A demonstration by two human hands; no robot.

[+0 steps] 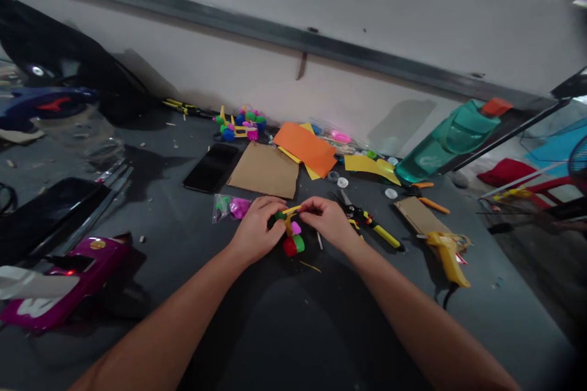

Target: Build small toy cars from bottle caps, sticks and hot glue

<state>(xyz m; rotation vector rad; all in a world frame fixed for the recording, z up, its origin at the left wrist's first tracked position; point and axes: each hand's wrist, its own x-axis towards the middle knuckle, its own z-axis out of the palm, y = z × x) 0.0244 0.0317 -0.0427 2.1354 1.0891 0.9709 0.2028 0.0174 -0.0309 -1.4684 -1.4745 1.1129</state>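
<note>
Near the middle of the dark table, my left hand (259, 227) is closed on a small colourful toy, its fingers round the yellow and green upper part. The toy (292, 246) has a red and green round piece at its lower end and a pink piece above that. My right hand (326, 220) pinches the right end of the toy's thin yellow piece (291, 210). Fingers partly hide where the parts join. A thin yellow strip (310, 266) and a short white stick (320, 241) lie close by. Beside my right hand are black and yellow pliers (383, 235).
Behind my hands lie cardboard (266, 171), a black phone (211, 168), orange paper (305, 148) and several assembled colourful toys (241, 125). A yellow glue gun (447, 253) and a teal bottle (447, 140) stand right. A magenta device (87, 275) is at left.
</note>
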